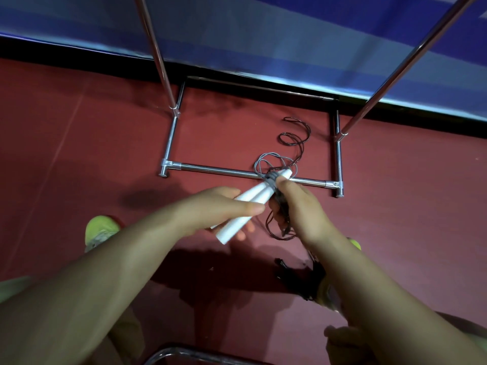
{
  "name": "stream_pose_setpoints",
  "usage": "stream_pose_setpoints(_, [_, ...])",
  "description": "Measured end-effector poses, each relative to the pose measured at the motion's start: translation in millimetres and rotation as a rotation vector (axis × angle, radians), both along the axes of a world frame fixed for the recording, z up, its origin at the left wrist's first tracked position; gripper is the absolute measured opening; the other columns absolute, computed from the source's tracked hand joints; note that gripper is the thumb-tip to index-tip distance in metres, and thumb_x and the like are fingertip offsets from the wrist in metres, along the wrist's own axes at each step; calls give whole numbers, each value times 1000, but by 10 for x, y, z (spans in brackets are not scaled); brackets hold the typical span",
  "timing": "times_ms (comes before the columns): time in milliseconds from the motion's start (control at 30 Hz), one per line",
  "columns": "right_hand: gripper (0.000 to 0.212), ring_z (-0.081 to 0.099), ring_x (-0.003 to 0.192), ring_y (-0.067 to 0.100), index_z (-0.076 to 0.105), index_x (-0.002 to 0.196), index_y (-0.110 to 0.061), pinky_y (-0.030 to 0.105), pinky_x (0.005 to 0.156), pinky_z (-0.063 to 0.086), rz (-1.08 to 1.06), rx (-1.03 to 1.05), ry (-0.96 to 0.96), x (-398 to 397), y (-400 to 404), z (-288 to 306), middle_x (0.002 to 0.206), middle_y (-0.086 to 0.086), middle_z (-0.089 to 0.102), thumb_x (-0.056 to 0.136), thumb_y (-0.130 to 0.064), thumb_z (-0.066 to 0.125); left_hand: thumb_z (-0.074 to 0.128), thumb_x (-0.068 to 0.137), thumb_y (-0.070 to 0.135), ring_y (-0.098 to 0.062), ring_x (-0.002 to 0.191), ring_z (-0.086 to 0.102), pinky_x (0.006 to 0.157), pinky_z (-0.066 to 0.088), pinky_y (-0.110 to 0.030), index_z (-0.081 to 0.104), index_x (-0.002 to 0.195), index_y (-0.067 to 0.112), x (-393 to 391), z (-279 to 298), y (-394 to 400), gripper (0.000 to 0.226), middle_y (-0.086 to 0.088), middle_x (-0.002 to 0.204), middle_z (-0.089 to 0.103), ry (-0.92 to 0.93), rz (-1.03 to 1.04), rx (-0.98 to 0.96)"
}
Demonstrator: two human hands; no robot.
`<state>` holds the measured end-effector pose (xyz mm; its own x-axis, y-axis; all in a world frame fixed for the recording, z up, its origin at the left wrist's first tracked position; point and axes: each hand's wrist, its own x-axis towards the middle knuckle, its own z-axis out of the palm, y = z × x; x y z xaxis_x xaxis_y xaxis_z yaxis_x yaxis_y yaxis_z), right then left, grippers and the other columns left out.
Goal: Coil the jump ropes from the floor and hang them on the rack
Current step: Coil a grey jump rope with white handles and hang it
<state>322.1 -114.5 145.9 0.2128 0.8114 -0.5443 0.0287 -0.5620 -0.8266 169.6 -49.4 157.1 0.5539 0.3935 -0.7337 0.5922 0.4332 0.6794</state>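
Above the red floor (79,154), both hands clasping: left hand (210,209) around white handles (247,204), right hand (297,206) around dark cord (283,206).

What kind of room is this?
Probably a gym or sports hall: a red floor, a blue wall pad, a metal rack and white jump rope handles in hand.

No text, label or number (on anything in view) can be read.

Our hands meet in front of the rack.

We hold two handles (245,206) between our left hand (210,209) and right hand (297,209). Behind them, a rope (293,138) lies on the floor (79,143) inside the rack (237,173) base.
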Motion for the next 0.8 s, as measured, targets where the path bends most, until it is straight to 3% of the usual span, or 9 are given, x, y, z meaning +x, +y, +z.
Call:
stream_pose_setpoints(67, [35,33,47,19,46,67,-12,33,50,24,-62,5,43,6,7,-25,50,2,41,86,-40,39,50,71,59,-24,68,67,66,52,-33,64,98,9,-11,30,-1,59,-11,81,71,-86,57,-347])
stream_pose_setpoints(167, [32,36,49,19,45,67,-12,34,52,26,-83,25,129,20,18,-47,48,0,44,74,-42,38,36,67,71,-21,55,60,58,53,-31,71,86,7,-10,21,-10,75,-9,69,63,-163,93,-581])
stream_pose_setpoints(300, [38,34,46,11,42,70,-12,29,50,29,6,78,80,23,4,13,54,0,40,99,-37,37,34,70,74,-14,40,40,48,35,-21,65,78,10,4,25,-16,71,-1,55,43,-221,148,-680])
stream_pose_setpoints(400, [31,28,44,4,40,80,-11,18,44,27,46,109,5,-1,-15,49,61,0,33,105,-27,29,33,76,72,-12,40,35,46,32,-21,55,79,13,40,16,-61,63,1,54,40,-106,133,-373])
stream_pose_setpoints(500, [37,22,45,7,35,73,-18,28,47,17,48,60,26,-81,-53,-63,59,-5,29,103,-39,32,35,94,56,-16,53,44,54,35,-26,58,76,11,49,-52,-98,53,-1,61,49,115,41,194])
stream_pose_setpoints(567, [38,20,46,10,34,71,-20,33,51,13,28,11,67,-116,-63,-93,57,-6,27,103,-39,31,38,96,50,-18,62,47,60,34,-27,62,77,5,50,-97,-106,54,-5,67,53,190,36,358])
stream_pose_setpoints(633, [35,20,46,9,32,72,-19,31,49,15,17,33,99,-107,-51,-57,60,-4,26,104,-34,31,36,97,51,-19,56,50,56,36,-22,63,76,4,74,-52,-128,58,-7,63,56,98,178,169])
stream_pose_setpoints(700, [31,21,47,9,34,76,-17,26,46,18,-4,73,136,-69,-25,-8,62,-2,28,104,-31,31,31,95,53,-17,43,51,43,38,-15,59,76,3,89,24,-108,60,-8,55,55,-54,287,-147])
stream_pose_setpoints(800, [34,26,45,9,37,74,-13,19,42,24,-26,119,126,-26,-16,3,60,0,31,104,-28,31,51,72,51,-16,45,57,43,47,-20,56,84,6,73,68,-99,47,-6,59,56,-183,214,-328])
